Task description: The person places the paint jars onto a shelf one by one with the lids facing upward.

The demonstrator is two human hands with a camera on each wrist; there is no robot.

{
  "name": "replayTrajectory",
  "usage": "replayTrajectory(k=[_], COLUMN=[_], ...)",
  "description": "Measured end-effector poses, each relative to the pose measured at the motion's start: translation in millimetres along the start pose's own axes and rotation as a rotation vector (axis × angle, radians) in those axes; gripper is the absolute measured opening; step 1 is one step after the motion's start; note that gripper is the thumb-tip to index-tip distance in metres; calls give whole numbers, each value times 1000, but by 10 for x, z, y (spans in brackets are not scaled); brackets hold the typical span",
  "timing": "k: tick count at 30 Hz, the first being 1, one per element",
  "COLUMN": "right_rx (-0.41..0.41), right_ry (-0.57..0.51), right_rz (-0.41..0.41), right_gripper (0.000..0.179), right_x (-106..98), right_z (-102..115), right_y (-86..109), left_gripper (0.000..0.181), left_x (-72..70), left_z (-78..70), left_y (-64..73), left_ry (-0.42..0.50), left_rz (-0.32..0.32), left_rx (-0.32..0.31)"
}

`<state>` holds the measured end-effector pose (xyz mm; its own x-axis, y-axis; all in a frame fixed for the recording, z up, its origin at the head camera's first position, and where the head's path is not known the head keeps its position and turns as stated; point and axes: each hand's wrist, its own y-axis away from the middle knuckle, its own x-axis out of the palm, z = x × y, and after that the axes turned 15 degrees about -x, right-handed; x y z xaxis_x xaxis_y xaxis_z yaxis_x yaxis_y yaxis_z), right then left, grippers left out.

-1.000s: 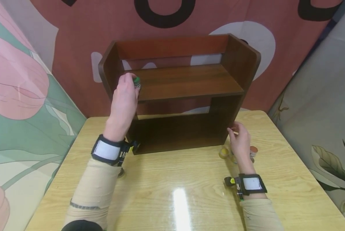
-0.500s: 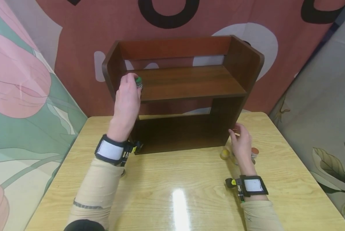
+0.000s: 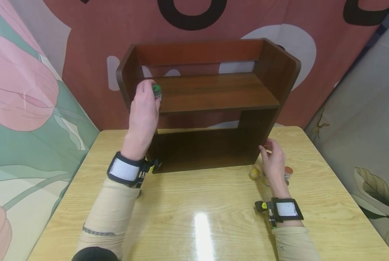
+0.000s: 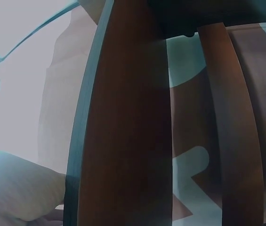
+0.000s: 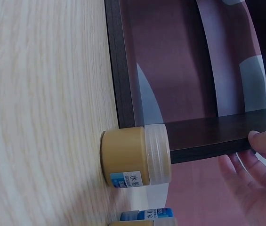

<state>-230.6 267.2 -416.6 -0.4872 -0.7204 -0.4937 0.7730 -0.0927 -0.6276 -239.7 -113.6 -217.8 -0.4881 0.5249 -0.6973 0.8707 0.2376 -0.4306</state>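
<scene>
A dark brown wooden bookshelf (image 3: pixel 214 91) with two levels stands on the table. My left hand (image 3: pixel 143 108) is raised at the left end of its upper board and holds a small green-lidded paint jar (image 3: pixel 157 91), partly covered by the fingers. In the left wrist view that hand (image 4: pixel 20 193) shows pale at the lower left beside a board, and the jar is out of sight. Down at the right side panel, my right hand (image 3: pixel 274 159) grips the front edge. The right wrist view has its thumb (image 5: pixel 255 139) on the panel and its fingers on the outer side.
A yellow-ochre paint jar (image 5: pixel 123 153) stands by the shelf's lower right corner, with a blue-labelled jar (image 5: pixel 156 213) beyond it. An orange-lidded jar (image 3: pixel 288 171) stands right of my right wrist. A dark round object (image 3: pixel 139 194) is half hidden by my left forearm. Printed cloth (image 3: pixel 194 36) hangs behind.
The head view has shifted slightly, so everything appears a little further right. Both hands keep their places on the jar and the side panel.
</scene>
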Motion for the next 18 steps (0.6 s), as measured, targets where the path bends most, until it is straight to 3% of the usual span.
replayTrajectory(k=[8, 18], right_rx=[8, 16], right_ry=[6, 6], right_rz=[-2, -4], right_gripper=[26, 27], right_x=[0, -2], right_z=[23, 31], right_y=[-2, -6], left_gripper=[55, 37], left_x=[10, -21], left_z=[33, 135], left_y=[67, 174], left_ry=[18, 123], left_rz=[-115, -293], left_rx=[131, 351])
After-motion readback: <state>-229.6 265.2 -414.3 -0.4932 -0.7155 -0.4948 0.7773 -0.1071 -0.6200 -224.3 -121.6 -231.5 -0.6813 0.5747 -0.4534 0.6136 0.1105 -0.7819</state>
